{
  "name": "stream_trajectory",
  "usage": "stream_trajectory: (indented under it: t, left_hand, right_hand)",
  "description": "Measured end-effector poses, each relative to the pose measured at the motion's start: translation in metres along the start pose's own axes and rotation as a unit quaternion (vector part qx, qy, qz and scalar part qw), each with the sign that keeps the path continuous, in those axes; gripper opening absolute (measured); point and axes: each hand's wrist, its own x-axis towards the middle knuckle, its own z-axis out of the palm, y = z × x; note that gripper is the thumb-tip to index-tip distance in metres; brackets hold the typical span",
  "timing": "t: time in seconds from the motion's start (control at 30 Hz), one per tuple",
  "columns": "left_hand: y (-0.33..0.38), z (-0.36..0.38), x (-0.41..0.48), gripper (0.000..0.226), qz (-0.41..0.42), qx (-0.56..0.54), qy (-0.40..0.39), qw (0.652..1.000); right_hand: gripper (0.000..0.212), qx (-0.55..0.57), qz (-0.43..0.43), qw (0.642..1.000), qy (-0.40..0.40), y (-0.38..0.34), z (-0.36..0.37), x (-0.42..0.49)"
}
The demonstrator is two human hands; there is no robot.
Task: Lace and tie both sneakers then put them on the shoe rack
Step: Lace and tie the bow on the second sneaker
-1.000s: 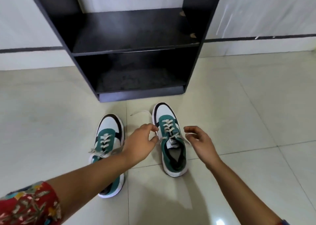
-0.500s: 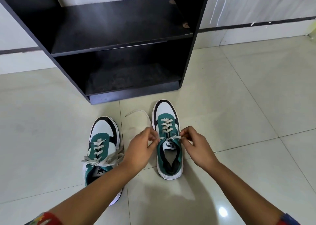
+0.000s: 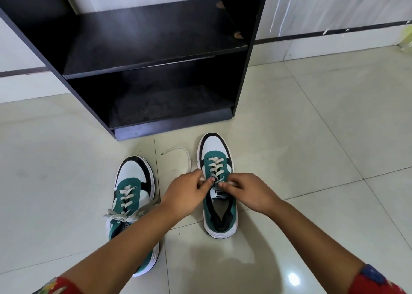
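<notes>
Two green, white and black sneakers sit toe-up on the pale tiled floor [image 3: 312,137] in the lower middle of the frame, in front of a black shoe rack [image 3: 142,66] that fills the upper left and centre. The right sneaker [image 3: 219,213] stands just right of centre, its toe pointing toward the rack's base, its white lace [image 3: 215,166] crossed up through the eyelets. The left hand [image 3: 186,195] and right hand [image 3: 247,193] meet over the top of its tongue, close together but not clearly touching. The left hand's fingers [image 3: 201,177] are pinched together on one strand of the lace, and a loose end [image 3: 178,152] of it curls away on the floor toward the upper left, lying between the two shoes. The right hand's fingers [image 3: 225,183] are pinched on the other strand near the top eyelets. The left sneaker [image 3: 131,188] lies left of centre, well apart from the right one, partly covered by the left forearm [image 3: 124,244]; its greyish lace shows a bow [image 3: 129,214] spread across the tongue. Both rack shelves hold no shoes; the lower shelf looks dusty. Red patterned sleeves [image 3: 55,286] show at the bottom corners. A white wall with a dark stripe runs behind the rack across the top of the frame.
</notes>
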Motion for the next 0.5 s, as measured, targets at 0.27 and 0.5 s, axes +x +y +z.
stream_trajectory:
  t: [0.27,0.5]
  left_hand:
    - [-0.022,0.009,0.003,0.051,-0.186,-0.401,0.013,0.897]
    - [-0.039,0.008,-0.009,0.031,-0.215,-0.416,0.003,0.883]
  right_hand:
    - [0.049,0.388,0.122,0.912,0.06,0.01,0.011,-0.005]
    - [0.05,0.364,0.146,0.916,0.082,0.022,0.008,-0.009]
